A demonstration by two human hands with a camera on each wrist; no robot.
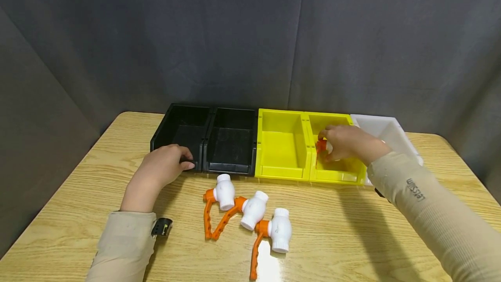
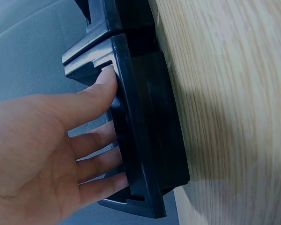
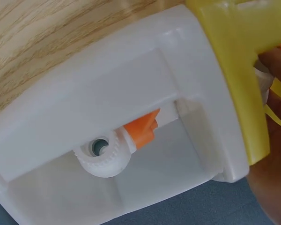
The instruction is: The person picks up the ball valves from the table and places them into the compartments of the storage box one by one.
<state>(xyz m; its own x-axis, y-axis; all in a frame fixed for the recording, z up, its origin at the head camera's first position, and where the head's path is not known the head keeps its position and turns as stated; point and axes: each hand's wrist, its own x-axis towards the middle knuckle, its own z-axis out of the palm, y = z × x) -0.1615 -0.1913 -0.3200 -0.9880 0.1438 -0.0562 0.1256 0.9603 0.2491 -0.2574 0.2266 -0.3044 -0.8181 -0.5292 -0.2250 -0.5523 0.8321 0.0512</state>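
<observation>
Inside the right yellow bin (image 1: 340, 177), my right hand (image 1: 348, 142) holds a white ball valve with an orange handle (image 1: 321, 146); the fingers cover most of it. In the right wrist view only a bit of its white body (image 3: 263, 79) shows beside the fingers. My left hand (image 1: 162, 166) is at the front of the leftmost black bin (image 1: 156, 140). In the left wrist view its thumb lies on the rim (image 2: 126, 93), while its fingertips are hidden behind the front wall. Three more white ball valves (image 1: 225, 193) with orange handles lie on the table before the bins.
Left of the right hand's bin stand another yellow bin (image 1: 282, 172) and a second black bin (image 1: 231, 168). At the right end, a white bin (image 3: 103, 79) contains a ball valve (image 3: 105, 161). A grey curtain (image 1: 235, 34) hangs behind the wooden table (image 1: 332, 238).
</observation>
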